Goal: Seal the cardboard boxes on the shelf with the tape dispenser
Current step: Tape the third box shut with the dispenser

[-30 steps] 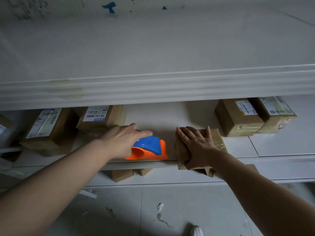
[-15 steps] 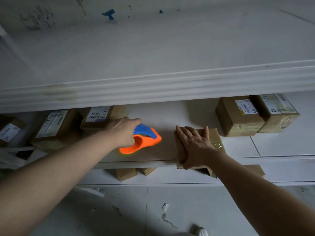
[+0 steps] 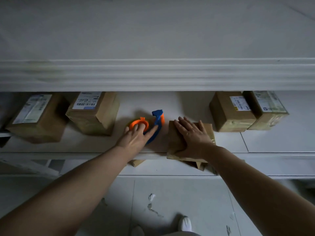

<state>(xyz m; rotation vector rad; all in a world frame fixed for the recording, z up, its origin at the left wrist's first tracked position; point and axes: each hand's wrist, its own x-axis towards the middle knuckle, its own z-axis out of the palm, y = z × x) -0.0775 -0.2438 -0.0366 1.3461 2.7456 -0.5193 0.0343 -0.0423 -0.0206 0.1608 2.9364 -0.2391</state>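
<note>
Left hand (image 3: 136, 137): fingers spread, resting on the orange-and-blue tape dispenser (image 3: 148, 125), not gripping.
Right hand (image 3: 192, 135): flat, open, pressing the small cardboard box (image 3: 173, 142).
Labels: on neighbouring boxes (image 3: 92, 113), unreadable.

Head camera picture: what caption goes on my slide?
Left hand on the orange-and-blue tape dispenser, right hand flat on a cardboard box.

Dim, grey, flat light all round. The boxes (image 3: 92, 114) under the upper shelf (image 3: 156, 75) sit in soft shadow. That shelf's edge looks smeared, and its straight lines bow towards the picture's sides.
</note>
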